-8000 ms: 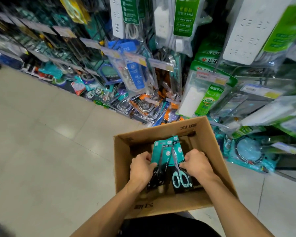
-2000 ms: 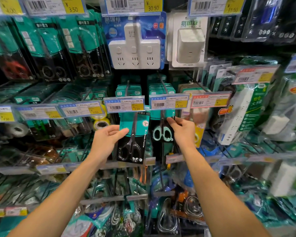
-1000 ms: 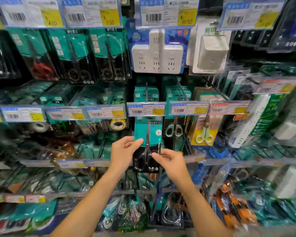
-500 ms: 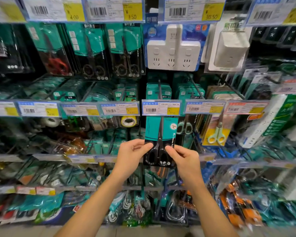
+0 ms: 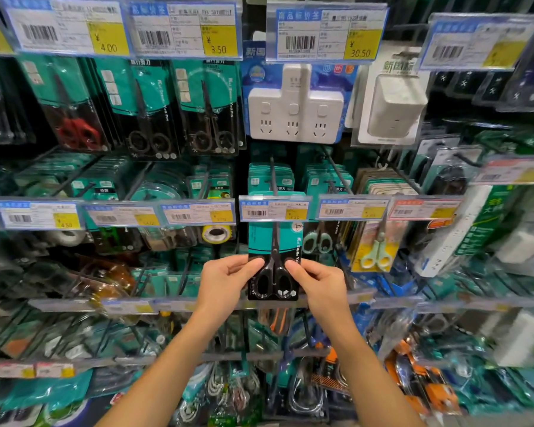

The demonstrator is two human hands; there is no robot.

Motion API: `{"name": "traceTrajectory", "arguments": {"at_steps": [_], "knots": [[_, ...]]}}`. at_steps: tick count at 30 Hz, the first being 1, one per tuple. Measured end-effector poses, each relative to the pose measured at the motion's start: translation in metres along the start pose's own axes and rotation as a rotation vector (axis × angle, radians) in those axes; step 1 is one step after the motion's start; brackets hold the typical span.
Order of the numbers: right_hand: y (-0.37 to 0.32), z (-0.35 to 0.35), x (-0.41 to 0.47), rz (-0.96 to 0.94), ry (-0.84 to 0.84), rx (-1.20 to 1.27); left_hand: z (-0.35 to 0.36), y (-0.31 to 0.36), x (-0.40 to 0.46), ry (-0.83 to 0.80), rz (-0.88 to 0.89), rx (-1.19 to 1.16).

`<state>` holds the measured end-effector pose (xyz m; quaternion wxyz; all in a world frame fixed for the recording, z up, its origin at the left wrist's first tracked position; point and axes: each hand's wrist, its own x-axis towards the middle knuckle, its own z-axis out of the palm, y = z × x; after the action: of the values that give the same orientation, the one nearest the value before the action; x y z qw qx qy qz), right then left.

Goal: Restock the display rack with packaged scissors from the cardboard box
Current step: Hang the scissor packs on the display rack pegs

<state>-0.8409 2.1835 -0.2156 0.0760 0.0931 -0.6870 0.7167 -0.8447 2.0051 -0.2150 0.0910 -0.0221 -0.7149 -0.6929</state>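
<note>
A teal-and-black pack of black-handled scissors (image 5: 273,266) hangs upright in front of the display rack, its top tucked behind the middle price tag (image 5: 274,209). My left hand (image 5: 225,280) pinches the pack's lower left edge and my right hand (image 5: 316,282) pinches its lower right edge. A thin metal hook (image 5: 272,174) runs back from the tag through a row of like teal packs (image 5: 270,178). A pack of mint-handled scissors (image 5: 317,241) hangs on the neighbouring hook to the right. The cardboard box is out of view.
Black and red scissors packs (image 5: 148,112) hang on the upper row at left. White socket adapters (image 5: 295,106) hang above the middle. Yellow-green scissors (image 5: 375,257) and a power strip (image 5: 463,232) hang to the right. Lower hooks carry cables and carabiners (image 5: 302,392).
My right hand came off the mint scissors and joined the left on the black scissors pack. The pack has moved up slightly, its top now behind the price tag.
</note>
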Motion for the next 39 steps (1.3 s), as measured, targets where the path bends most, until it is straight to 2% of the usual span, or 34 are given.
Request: {"name": "traceTrajectory", "arguments": {"at_steps": [6, 16, 24, 34, 39], "knots": [[0.007, -0.004, 0.007, -0.004, 0.03, -0.046, 0.001, -0.003, 0.004, -0.019, 0.04, 0.009], [0.014, 0.0, 0.01, -0.047, 0.033, -0.155, 0.0, -0.01, 0.008, 0.006, 0.007, 0.012], [0.021, -0.001, 0.01, -0.21, 0.082, -0.276, 0.006, -0.02, 0.002, 0.02, 0.042, -0.024], [0.035, -0.001, 0.037, -0.047, 0.041, -0.24, 0.005, -0.026, 0.03, 0.066, 0.016, 0.05], [0.037, 0.002, 0.05, -0.012, 0.043, -0.185, 0.01, -0.037, 0.052, 0.166, -0.055, 0.028]]}}
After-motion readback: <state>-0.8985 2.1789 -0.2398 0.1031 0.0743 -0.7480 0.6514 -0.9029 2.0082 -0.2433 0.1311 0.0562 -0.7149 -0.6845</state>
